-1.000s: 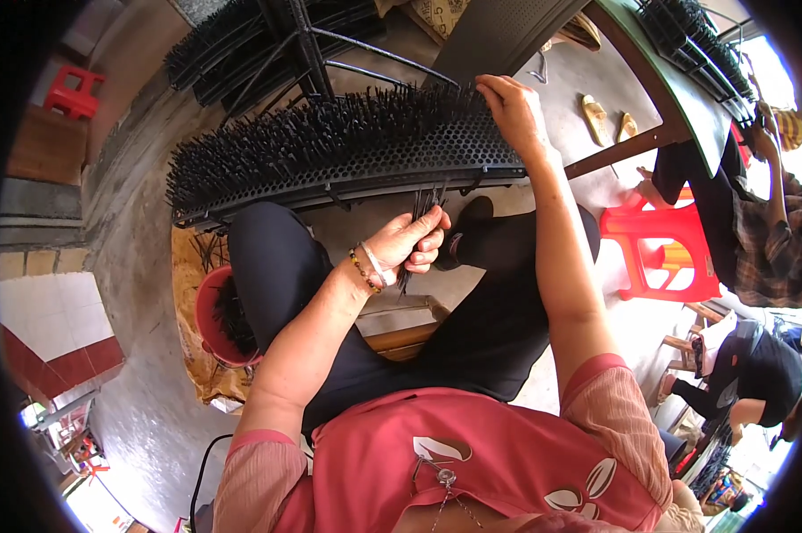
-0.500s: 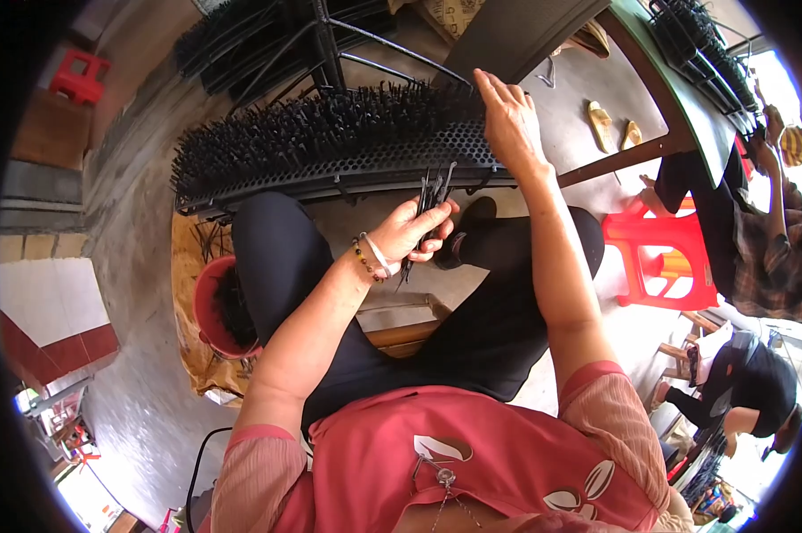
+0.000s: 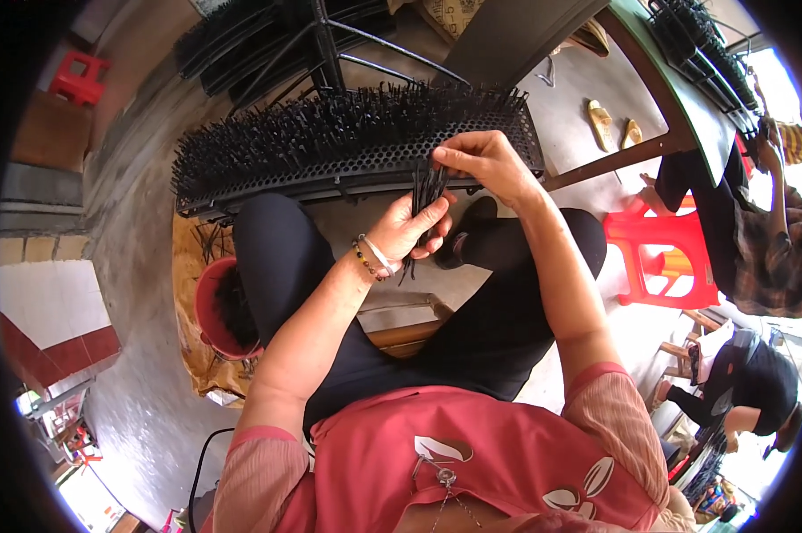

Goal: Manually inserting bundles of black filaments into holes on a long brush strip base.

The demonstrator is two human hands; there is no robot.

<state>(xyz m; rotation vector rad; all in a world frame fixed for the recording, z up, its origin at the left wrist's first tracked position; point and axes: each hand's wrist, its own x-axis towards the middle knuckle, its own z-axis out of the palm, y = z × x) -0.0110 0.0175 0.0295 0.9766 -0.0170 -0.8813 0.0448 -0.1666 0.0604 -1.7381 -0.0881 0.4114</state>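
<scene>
My left hand (image 3: pixel 411 229) is closed around a bunch of thin black strips (image 3: pixel 427 185), their ends sticking out above and below the fist. At the top of that bunch, my right hand (image 3: pixel 490 165) pinches with thumb and forefinger at the upper end of a strip; the exact piece is hard to make out. Just beyond both hands lies a long black rack (image 3: pixel 365 174) with a perforated top. Many similar black strips (image 3: pixel 303 133) stand upright in its holes, densely packed, with a row of bare holes along the near side.
A red bucket (image 3: pixel 212 306) holding dark pieces stands on brown sheeting (image 3: pixel 187 333) left of my knee. Another loaded rack (image 3: pixel 241 53) sits behind. On the right are a green-topped table (image 3: pixel 685 107), a red stool (image 3: pixel 658 253), yellow slippers (image 3: pixel 601 124) and other people (image 3: pixel 756 382).
My right hand has come back from the rack's far right end to the top of the bunch in my left hand. My left hand has hardly moved.
</scene>
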